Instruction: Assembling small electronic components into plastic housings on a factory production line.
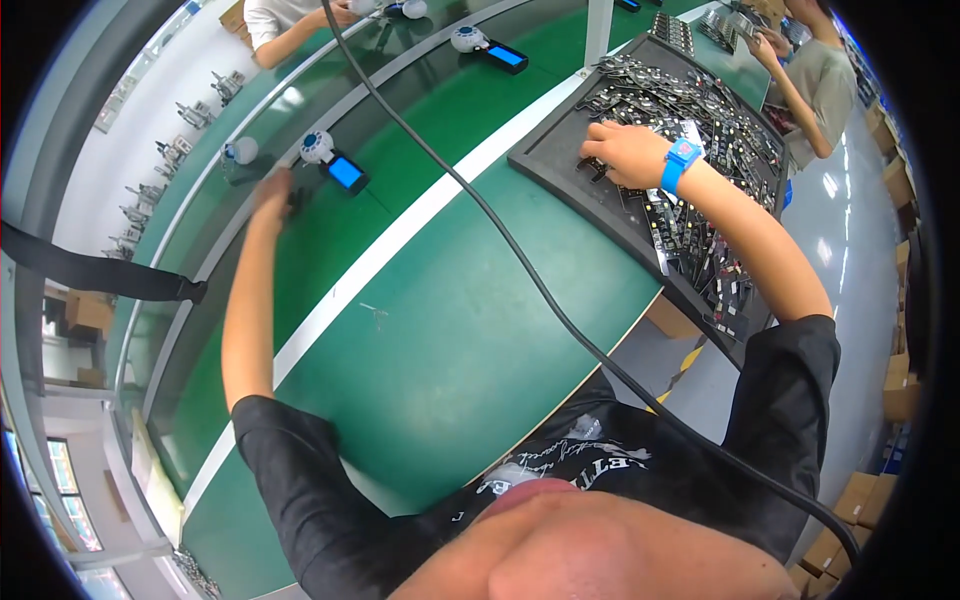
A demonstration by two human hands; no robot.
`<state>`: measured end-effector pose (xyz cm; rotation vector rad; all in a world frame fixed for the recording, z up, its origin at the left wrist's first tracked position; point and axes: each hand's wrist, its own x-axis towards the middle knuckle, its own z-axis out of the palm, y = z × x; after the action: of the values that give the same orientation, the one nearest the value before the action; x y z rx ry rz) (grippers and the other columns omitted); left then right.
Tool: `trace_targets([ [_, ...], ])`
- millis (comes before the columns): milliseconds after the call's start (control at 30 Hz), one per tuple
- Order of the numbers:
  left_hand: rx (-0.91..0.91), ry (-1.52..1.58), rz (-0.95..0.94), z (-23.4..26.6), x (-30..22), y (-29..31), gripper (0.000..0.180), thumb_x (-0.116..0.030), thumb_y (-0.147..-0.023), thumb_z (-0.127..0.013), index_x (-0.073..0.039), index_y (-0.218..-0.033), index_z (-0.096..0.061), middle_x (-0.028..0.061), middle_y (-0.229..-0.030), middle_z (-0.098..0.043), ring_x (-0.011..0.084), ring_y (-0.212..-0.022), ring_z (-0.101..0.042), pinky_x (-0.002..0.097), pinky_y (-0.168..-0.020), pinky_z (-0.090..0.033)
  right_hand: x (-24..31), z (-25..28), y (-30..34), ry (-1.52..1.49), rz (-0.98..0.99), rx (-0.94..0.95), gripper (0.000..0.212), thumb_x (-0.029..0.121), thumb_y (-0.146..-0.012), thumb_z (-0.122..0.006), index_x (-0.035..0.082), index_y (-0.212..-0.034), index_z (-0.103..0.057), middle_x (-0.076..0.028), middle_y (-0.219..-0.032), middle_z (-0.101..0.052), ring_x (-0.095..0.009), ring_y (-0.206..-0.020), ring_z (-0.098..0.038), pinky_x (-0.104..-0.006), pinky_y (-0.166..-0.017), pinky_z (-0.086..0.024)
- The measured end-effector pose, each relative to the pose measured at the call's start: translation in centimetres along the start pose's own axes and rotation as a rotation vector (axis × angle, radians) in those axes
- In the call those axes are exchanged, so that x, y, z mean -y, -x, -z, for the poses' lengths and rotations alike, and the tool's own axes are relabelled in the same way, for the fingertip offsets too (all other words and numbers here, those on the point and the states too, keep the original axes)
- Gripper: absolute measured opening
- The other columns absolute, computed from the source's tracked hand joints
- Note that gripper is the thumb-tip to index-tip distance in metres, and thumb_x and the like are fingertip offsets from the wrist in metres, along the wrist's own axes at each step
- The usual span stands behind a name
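Note:
My left hand [271, 193] reaches out over the green conveyor belt [420, 110], its fingers smeared by motion. A small dark thing shows beside it; whether the hand holds it cannot be made out. Just to the right lies a black handheld device [346, 174] with a lit blue screen and a round white head [317, 147]. My right hand [632, 156], with a blue watch [679, 165] on its wrist, is at the left side of a heap of small circuit boards [685, 100]. Its fingers curl downward, and what they grip is hidden. The boards lie in a black tray [570, 176].
A black cable [500, 228] hangs across the view. Between me and the belt is a green tabletop [470, 300] with a white edge strip. A second blue-screened device [507, 57] lies farther along. Co-workers are at the far left and far right; cartons [900, 385] line the right side.

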<state>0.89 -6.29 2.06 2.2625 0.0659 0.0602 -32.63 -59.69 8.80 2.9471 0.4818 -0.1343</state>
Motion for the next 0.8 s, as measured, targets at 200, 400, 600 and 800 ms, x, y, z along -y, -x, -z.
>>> trace_targets([
  [200,-0.134,-0.226,-0.271,-6.5,-4.2,1.4,0.051,-0.040,-0.091,-0.070,0.006,-0.112,-0.068,0.0181,-0.105,-0.073,0.0294,-0.096,-0.068,0.0422,-0.079,-0.053,-0.2,0.8,-0.5,-0.038,0.102,-0.151,0.050,0.008,-0.082,-0.069,0.008,-0.131,-0.058,-0.013,-0.116,-0.061,-0.035,-0.108,-0.062,-0.0443,-0.089,-0.055],
  [400,0.087,0.238,-0.257,-7.5,-5.4,10.0,0.031,-0.020,-0.093,-0.071,0.003,-0.114,-0.067,0.0167,-0.106,-0.072,0.0237,-0.097,-0.069,0.0355,-0.081,-0.053,3.2,0.9,-1.0,-0.227,-0.017,-0.630,0.050,0.012,-0.092,-0.064,0.005,-0.140,-0.053,-0.014,-0.115,-0.065,-0.034,-0.101,-0.065,-0.0431,-0.088,-0.054],
  [600,0.115,0.436,-0.294,-3.1,-4.6,22.1,0.016,-0.008,-0.097,-0.065,0.000,-0.110,-0.070,0.0073,-0.106,-0.071,0.0142,-0.100,-0.063,0.0291,-0.087,-0.050,16.0,1.3,-7.3,-1.274,0.001,-0.471,0.051,0.023,-0.107,-0.046,-0.003,-0.151,-0.041,-0.011,-0.108,-0.068,-0.018,-0.084,-0.069,-0.0333,-0.078,-0.055],
  [800,0.067,0.332,-0.561,-0.2,-2.3,26.6,0.015,-0.005,-0.094,-0.066,-0.001,-0.107,-0.073,0.0064,-0.104,-0.073,0.0185,-0.100,-0.064,0.0314,-0.089,-0.051,28.1,-0.5,-13.3,-1.596,0.066,-0.384,0.049,0.020,-0.109,-0.041,-0.004,-0.152,-0.041,-0.008,-0.102,-0.065,-0.014,-0.081,-0.063,-0.0287,-0.074,-0.052],
])
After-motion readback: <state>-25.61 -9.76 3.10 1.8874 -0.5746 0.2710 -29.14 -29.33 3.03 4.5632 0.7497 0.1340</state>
